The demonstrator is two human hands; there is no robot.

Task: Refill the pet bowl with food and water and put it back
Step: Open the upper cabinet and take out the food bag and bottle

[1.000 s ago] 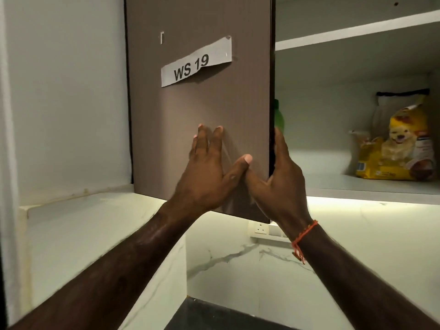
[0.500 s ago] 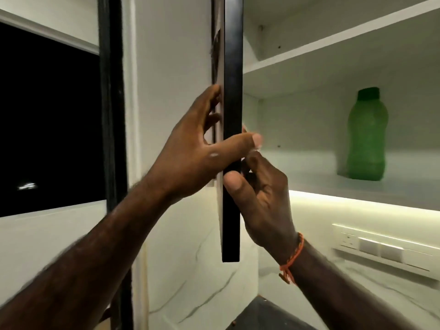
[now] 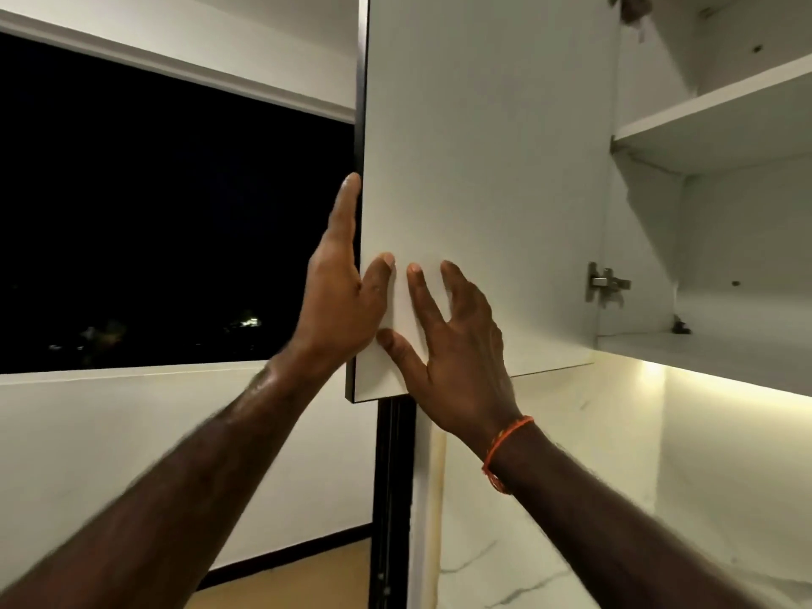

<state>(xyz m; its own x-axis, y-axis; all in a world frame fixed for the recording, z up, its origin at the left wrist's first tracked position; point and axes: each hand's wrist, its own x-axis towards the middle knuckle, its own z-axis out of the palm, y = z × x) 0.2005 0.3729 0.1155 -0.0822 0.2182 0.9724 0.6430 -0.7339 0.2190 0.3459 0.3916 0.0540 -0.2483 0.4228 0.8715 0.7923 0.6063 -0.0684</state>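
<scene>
Here, your right hand (image 3: 457, 345) lies flat and spread wide on the pale inner face of the cabinet door (image 3: 483, 178), fingers fanned and thumb out to the side, gripping nothing. Your left hand (image 3: 340, 296) wraps the door's free edge: its thumb touches the inner face just beside your right index finger, while the other fingers run up along the dark edge and behind it, so how they sit on the outer face is hidden. That looks like a steadying hold, one palm pressing and the other pinching the edge, which would suit swinging the door fully clear of the shelves.

Further out, the door hangs from a metal hinge (image 3: 606, 283) at the cabinet wall, and the opened cabinet shows a lower shelf (image 3: 703, 358) and an upper shelf (image 3: 725, 116), both bare in the part that the view catches. A strip of warm light glows under the cabinet against the marbled wall (image 3: 549, 498). To the left is a dark window (image 3: 175, 222).

The pet bowl is nowhere in view, and neither food nor water can be seen; the right side of the cabinet is cut off by the frame, so whatever stands deeper in cannot be told. The refill itself seems not yet begun.
</scene>
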